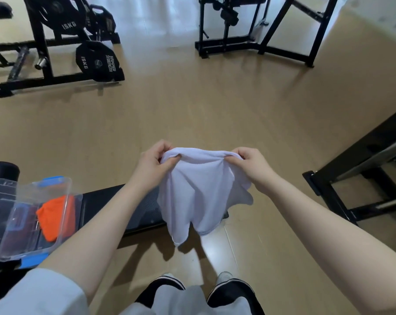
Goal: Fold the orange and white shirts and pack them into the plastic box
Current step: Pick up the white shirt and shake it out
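I'm on the second garment: the soft white cotton shirt (199, 192) hangs in the air just right of the clear plastic box with blue clips (33, 214), above the black padded desk (115, 201). My left hand (151, 164) and right hand (251, 164) each have their fingers pinched on the shirt's top edge, near each other. The bright orange folded shirt (54, 217) already lies inside the box. I judge the next move calls for laying the white shirt flat beside the box and folding it small enough to fit. I count two shirts, one box, two hands.
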